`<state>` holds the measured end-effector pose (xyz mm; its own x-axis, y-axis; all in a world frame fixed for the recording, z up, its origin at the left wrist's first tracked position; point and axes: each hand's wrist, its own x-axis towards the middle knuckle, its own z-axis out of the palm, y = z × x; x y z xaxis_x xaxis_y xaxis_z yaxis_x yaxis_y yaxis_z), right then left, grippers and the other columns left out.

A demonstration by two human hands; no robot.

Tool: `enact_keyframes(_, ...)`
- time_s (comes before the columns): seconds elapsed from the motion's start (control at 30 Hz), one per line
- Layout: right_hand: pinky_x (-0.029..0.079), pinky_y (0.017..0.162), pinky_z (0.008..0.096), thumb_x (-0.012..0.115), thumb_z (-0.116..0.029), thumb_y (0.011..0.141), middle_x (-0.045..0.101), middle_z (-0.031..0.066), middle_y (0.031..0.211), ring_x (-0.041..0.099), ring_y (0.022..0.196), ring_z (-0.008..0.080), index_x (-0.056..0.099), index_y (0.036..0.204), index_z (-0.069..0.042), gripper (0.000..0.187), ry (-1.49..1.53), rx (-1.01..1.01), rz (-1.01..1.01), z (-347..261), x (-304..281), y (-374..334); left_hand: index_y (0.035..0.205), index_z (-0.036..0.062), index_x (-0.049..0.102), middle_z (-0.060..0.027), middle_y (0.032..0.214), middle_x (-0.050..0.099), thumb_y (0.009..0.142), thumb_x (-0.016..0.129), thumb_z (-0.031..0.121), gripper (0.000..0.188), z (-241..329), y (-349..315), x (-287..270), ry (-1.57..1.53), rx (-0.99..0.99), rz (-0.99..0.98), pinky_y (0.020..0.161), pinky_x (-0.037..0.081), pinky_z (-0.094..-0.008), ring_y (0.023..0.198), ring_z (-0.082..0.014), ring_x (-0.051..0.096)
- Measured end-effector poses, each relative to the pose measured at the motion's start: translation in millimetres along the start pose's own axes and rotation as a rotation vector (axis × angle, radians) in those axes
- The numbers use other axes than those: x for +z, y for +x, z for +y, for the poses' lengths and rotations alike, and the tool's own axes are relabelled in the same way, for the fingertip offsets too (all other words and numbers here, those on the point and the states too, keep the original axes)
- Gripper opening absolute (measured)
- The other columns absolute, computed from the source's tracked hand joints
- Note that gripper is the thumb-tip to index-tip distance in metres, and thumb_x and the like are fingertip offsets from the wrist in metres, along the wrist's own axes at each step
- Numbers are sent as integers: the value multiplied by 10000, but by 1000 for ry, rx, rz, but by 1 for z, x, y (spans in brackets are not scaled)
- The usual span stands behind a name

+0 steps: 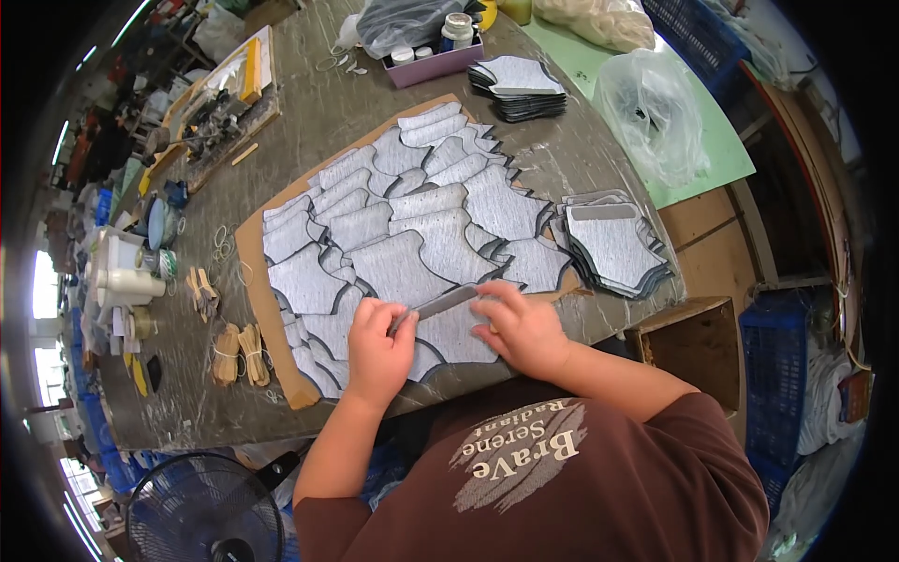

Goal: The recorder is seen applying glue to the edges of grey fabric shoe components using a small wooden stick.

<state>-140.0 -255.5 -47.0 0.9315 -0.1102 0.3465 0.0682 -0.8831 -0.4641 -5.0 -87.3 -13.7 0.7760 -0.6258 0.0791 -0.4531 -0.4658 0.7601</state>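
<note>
My left hand [379, 345] pinches one end of a narrow dark grey strip [446, 302] between thumb and fingers. At the strip's other end are the curled fingers of my right hand [521, 328], with the thumb lower down over the grey fabric. The strip lies along the upper edge of a light grey, dark-edged cut fabric piece [454, 339]. Many similar pieces [398, 267] overlap in rows on a brown cardboard sheet [251, 253] in front of me. To the right sits a stack of such pieces [613, 245], the top one bearing a grey strip.
Another stack of pieces [518, 89] stands at the far side, beside a purple box [434, 67] with jars. A clear plastic bag [653, 112] rests on a green board [721, 161]. Bundled wooden sticks [239, 354] lie left; a black fan [204, 510] stands below the table's edge.
</note>
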Motion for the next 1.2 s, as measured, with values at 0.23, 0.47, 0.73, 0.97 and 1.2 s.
enact_keyframes(0.23,497,673,319,669,-64,785,640,130,790,634,761,276,637,918,-22,143,669,334,143,-2,-32,12,869,18,537,-30,815,581,843,594,10,63,8,-11,7,-360,-4,-21,666,437,-233,708,-94,508)
enact_keyframes(0.47,477,684,293,605,-69,825,648,127,801,624,745,180,649,900,-2,110,312,618,385,59,-115,6,1164,22,543,-227,1301,468,717,690,145,487,-2,-1,-11,391,276,-173,639,522,-359,757,-307,641)
enact_keyframes(0.73,488,665,360,604,-21,781,597,102,943,615,765,298,642,966,-90,201,-105,468,419,57,-115,10,1098,-27,566,-285,1194,532,655,716,70,477,-7,-2,8,503,409,-68,605,525,-345,703,-305,643)
enact_keyframes(0.97,461,597,286,637,-13,790,591,100,845,590,680,231,645,900,-33,113,310,195,175,5,-66,38,1033,-40,562,-210,1041,620,655,665,51,402,-18,11,9,480,583,117,580,522,-355,698,-284,639)
enact_keyframes(1.2,484,597,355,653,-87,784,610,101,820,610,688,279,652,866,-51,89,417,243,170,9,-50,30,1011,-17,550,-124,864,603,657,658,61,378,23,-24,21,387,565,-55,584,495,-373,699,-288,615)
